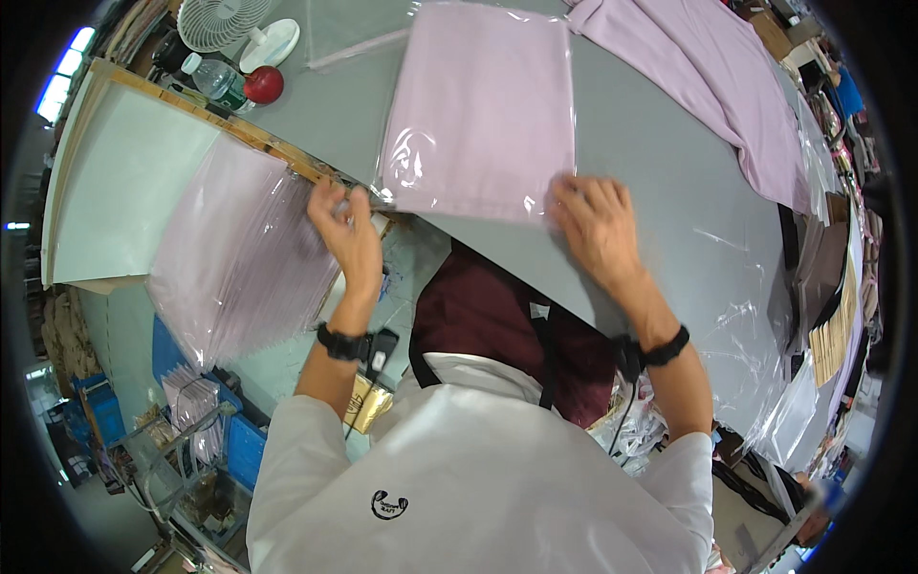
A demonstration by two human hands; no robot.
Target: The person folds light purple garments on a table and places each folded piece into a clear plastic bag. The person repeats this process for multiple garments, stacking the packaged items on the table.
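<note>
A folded pink cloth in a clear plastic bag [482, 115] lies flat on the grey table [681, 201], its near edge towards me. My right hand [592, 215] is at the bag's near right corner, slightly blurred; its fingers touch or grip the plastic, I cannot tell which. Just off the near left corner, my left hand [348, 222] is raised with thumb and fingers apart and holds nothing. Left of it, a tall stack of similar bagged pink pieces [237, 244] leans beside a white board [143, 172]. Unbagged pink fabric [696, 86] is spread at the far right.
A white fan [269, 44], a water bottle [219, 82] and a red apple [264, 85] stand at the table's far left. Clear plastic bags [789, 416] lie at the right edge. Blue crates [245, 448] and a metal cart [172, 459] are at lower left.
</note>
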